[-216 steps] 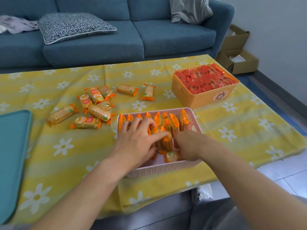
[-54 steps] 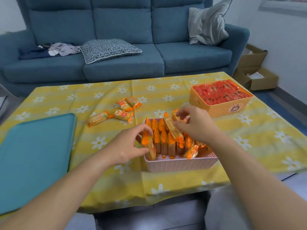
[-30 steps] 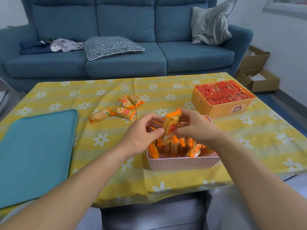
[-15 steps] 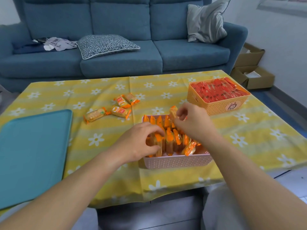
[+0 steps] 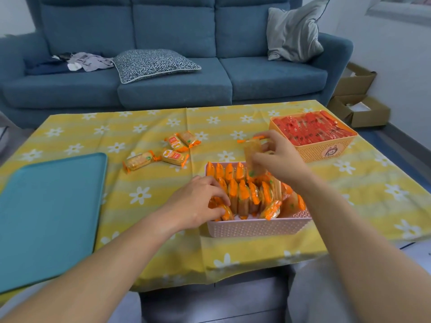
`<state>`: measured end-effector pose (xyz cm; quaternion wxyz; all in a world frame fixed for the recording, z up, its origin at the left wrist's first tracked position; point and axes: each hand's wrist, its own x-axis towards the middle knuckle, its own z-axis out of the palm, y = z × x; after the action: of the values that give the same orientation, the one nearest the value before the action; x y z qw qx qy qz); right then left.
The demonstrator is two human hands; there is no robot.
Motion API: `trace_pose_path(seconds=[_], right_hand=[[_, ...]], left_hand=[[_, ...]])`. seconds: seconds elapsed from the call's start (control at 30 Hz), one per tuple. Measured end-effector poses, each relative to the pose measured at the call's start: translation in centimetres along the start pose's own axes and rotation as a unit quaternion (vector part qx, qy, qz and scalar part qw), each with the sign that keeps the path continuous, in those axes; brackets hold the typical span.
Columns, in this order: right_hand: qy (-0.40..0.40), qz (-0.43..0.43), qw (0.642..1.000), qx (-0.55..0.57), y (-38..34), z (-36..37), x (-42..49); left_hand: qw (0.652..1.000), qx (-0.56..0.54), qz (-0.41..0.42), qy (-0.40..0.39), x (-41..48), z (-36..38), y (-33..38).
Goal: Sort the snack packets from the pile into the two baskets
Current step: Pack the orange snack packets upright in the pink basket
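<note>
Right hand (image 5: 277, 157) pinches an orange packet (image 5: 253, 153) over the pink basket (image 5: 256, 227); left hand (image 5: 198, 203) grips stowed packets (image 5: 245, 197), probably clearing a slot.

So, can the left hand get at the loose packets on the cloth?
Probably yes: the loose packets lie on open cloth beyond the left hand, with nothing between. But its fingers grip a packet in the pink basket, so it must let go first.
</note>
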<state>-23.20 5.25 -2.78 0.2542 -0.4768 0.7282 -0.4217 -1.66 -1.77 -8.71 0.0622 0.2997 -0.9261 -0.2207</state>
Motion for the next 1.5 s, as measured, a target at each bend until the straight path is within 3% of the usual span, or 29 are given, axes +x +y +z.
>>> trace_pose_path(seconds=[0.17, 0.3, 0.4, 0.53, 0.67, 0.73, 0.87, 1.0, 1.13, 1.2, 1.33, 1.5], right_hand=[[-0.155, 0.004, 0.988, -0.002, 0.4, -0.1, -1.7], [-0.118, -0.031, 0.974, -0.191, 0.7, 1.0, -2.4], [-0.079, -0.027, 0.965, -0.25, 0.6, 2.6, -3.3], [-0.125, -0.022, 0.957, -0.26, 0.7, 4.3, -3.9], [-0.227, -0.011, 0.95, -0.214, 1.0, 1.6, -3.5], [-0.219, -0.021, 0.956, -0.194, 1.5, -0.6, -3.4], [-0.233, -0.078, 0.933, -0.264, 1.9, -3.2, -3.4], [-0.28, -0.075, 0.894, -0.341, 2.6, -2.5, -3.6], [-0.266, -0.085, 0.877, -0.391, 3.2, -1.4, -3.2], [-0.228, -0.103, 0.885, -0.392, 3.2, -1.5, -2.8], [-0.146, -0.089, 0.951, -0.256, 3.2, -3.3, -2.4], [-0.186, -0.091, 0.953, -0.221, 2.9, -3.0, -3.1]], left_hand=[[1.0, -0.015, 0.001, 0.006, 0.1, 0.0, -0.4], [1.0, -0.011, 0.004, 0.023, 0.4, 0.1, -0.1], [0.997, -0.033, -0.001, 0.07, 0.6, 0.3, 0.2], [0.989, -0.104, 0.015, 0.103, 0.5, 0.2, 1.5], [0.998, -0.037, 0.02, 0.054, 0.5, 0.6, 1.5], [1.0, 0.01, 0.008, 0.019, 0.5, 0.8, 1.6], [0.999, 0.043, 0.007, -0.001, 0.7, 0.8, 2.1], [0.999, 0.039, 0.007, -0.002, 0.9, 0.8, 2.0], [0.999, 0.041, 0.007, -0.002, 1.2, 1.0, 2.1], [0.999, 0.037, 0.004, 0.0, 1.3, 0.9, 2.0], [1.0, 0.019, -0.003, 0.012, 1.2, 0.6, 1.6], [1.0, 0.022, 0.006, 0.018, 1.2, 0.8, 1.5]])
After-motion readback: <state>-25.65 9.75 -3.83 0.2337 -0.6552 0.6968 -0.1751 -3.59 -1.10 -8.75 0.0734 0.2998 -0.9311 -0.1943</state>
